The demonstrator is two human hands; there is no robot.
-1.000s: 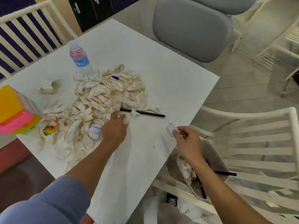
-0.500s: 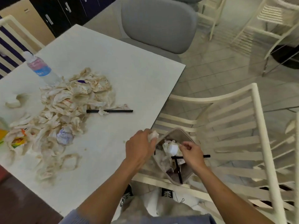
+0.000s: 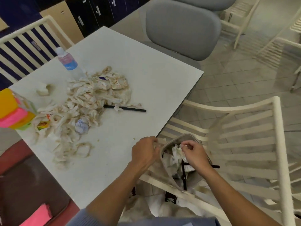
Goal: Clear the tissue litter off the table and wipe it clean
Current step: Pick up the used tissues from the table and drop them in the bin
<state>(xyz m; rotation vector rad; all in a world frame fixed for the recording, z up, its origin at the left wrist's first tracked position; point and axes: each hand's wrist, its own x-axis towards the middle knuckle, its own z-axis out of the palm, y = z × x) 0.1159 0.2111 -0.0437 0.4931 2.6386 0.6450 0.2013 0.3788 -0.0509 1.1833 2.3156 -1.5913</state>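
Our left hand pinches the bin rim to steady it beside the tabletop while our right hand grasps a tissue over it.

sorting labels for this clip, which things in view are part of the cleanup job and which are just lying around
Part of the job:
- tissue pile on the table
- black straw among the tissues
- bin off the table edge
- tissue pinched by the right hand
- left hand at the bin rim

Just lying about:
- water bottle
- coloured pack
- grey chair
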